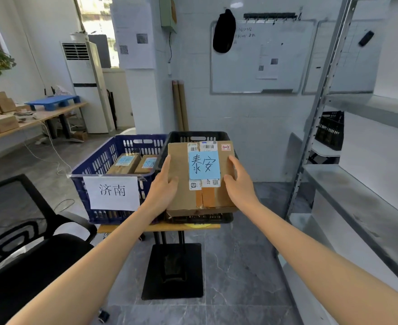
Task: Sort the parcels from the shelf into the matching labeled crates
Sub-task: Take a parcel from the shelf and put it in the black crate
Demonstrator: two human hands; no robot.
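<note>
Squarely above the black slotted plastic crate [193,137] sits a flat brown cardboard parcel [183,199], taped down its middle and carrying a light-blue handwritten paper note [204,164] on top. The left hand [164,186] grips its nine o'clock edge and the right hand [239,181] its three o'clock edge, thumbs lying on the top face and fingers curled round the sides. Whether the parcel touches the crate's rim I cannot tell. At nine o'clock of the black crate, touching it, stands a dark-blue slotted plastic crate [94,165] with a white paper sign [112,193] on its front and two small brown boxes [124,163] inside. Both crates rest on a small wooden counter [160,227]. At three o'clock rises a grey metal shelf [357,191].
</note>
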